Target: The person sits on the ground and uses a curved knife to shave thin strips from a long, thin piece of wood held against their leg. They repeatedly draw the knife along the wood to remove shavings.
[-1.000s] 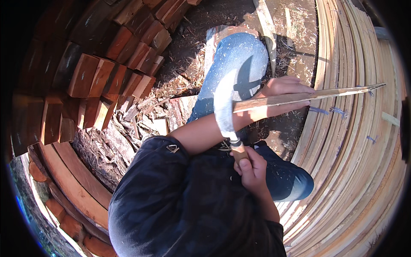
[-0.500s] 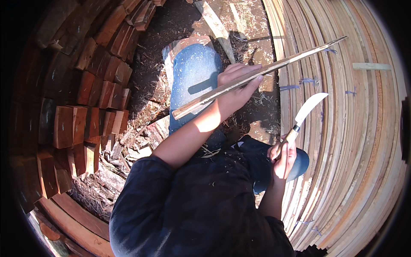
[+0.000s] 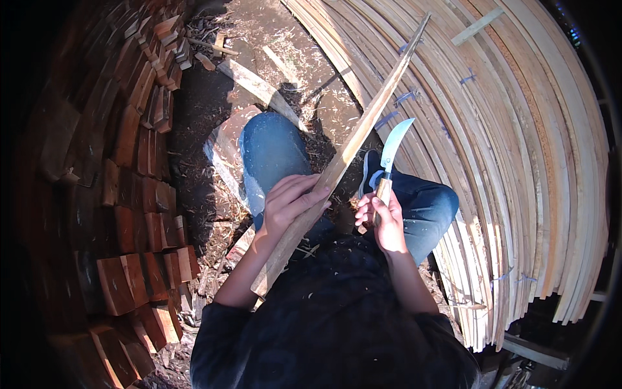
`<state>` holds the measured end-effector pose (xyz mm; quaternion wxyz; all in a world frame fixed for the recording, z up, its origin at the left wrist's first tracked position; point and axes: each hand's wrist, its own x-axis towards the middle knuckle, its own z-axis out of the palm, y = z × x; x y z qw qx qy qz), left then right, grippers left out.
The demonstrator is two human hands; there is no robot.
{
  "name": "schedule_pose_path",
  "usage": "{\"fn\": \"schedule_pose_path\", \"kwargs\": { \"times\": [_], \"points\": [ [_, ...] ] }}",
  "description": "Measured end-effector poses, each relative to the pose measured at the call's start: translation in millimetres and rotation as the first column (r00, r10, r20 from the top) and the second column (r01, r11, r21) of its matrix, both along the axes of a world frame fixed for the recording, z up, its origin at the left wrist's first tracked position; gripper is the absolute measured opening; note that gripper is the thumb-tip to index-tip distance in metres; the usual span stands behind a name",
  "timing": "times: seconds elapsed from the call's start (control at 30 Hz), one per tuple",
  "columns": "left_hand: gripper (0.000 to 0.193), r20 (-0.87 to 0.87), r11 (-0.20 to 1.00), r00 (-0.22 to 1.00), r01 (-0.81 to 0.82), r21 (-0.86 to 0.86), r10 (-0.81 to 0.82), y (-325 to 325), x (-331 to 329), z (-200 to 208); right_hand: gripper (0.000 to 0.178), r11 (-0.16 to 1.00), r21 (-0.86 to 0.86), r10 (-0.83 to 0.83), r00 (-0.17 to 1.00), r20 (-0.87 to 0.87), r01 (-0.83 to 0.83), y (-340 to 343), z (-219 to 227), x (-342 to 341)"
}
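Observation:
A long wooden stake (image 3: pixel 352 146) slants across my lap, its narrow tapered tip at the upper right and its broad end by my left forearm. My left hand (image 3: pixel 289 202) is closed round its lower half, with the thumb over the upper face. In my right hand (image 3: pixel 384 219) is a knife (image 3: pixel 394 148) with a curved blade, a dark collar and a pale wooden handle. Its blade points up and away, apart from the stake and to the right of it. Fine wood dust lies on my jeans.
Stacked reddish timber blocks (image 3: pixel 116 285) rise along the left. Long pale planks (image 3: pixel 499 162), some with blue ties, lie on the right. A flat board (image 3: pixel 262 87) and wood shavings cover the ground ahead. A wooden block (image 3: pixel 223 142) sits beside my left knee.
The stake has turned steeper, its tip swinging up and leftward, and my left hand has come nearer my body. The knife has moved left and stands more upright. The whole view has shifted.

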<state>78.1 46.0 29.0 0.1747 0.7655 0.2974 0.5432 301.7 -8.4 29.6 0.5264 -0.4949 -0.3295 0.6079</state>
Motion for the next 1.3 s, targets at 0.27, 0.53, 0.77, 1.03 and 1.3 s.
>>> {"fn": "schedule_pose_path", "kwargs": {
  "times": [0.27,0.53,0.77,1.03,1.3],
  "points": [
    [0.031,-0.284,0.99,0.948,0.14,-0.035,-0.144,-23.7,-27.6,-24.4,0.012,0.986,0.079,-0.157,0.98,0.118,0.149,52.9,-33.0,-14.2],
    [0.03,-0.368,0.998,0.929,-0.039,-0.042,0.021,-15.7,-38.2,3.4,0.018,0.986,-0.147,-0.126,0.943,-0.308,0.084,78.5,-35.9,-19.9],
    [0.051,-0.129,0.269,0.945,-0.046,-0.962,-0.299,3.7,-59.8,47.9,0.027,0.984,-0.028,-0.176,0.984,-0.012,0.175,89.8,-20.8,-26.2],
    [0.049,-0.228,0.338,0.847,-0.061,-0.939,-0.48,-19.2,-8.5,32.6,0.023,0.991,0.129,-0.036,0.992,0.124,0.02,95.7,-18.8,-9.4],
    [0.028,-0.183,0.251,0.943,-0.113,-0.961,-0.277,0.0,-7.5,66.2,0.015,0.971,0.229,-0.068,0.839,0.54,-0.069,96.7,6.6,45.9]
  ]
}}
